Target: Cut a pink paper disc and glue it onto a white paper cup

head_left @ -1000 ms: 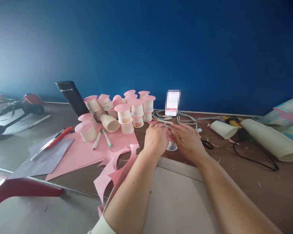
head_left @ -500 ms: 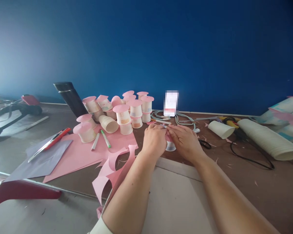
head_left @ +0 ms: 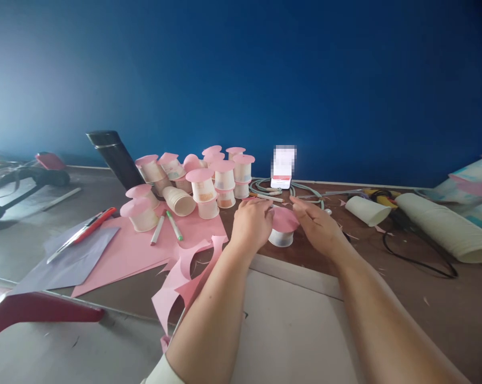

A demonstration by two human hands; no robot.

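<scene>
A white paper cup stands upside down on the brown table, with a pink paper disc lying over its top. My left hand is at the left side of this cup, its fingers curled against the disc's edge; the fingertips are partly hidden. On the other side, my right hand is open, fingers stretched out, just off the disc's right edge. Left of my hands stand several paper cups stacked in pairs, topped with pink discs.
Pink paper sheets, cut-out paper scraps, markers and a red utility knife lie left. A dark flask leans behind. A lit phone stands by the wall. Cup stacks and cables lie right.
My right hand has moved off the cup to the right and opened. My left hand has shifted slightly left. The pink disc on the cup now shows between them.
</scene>
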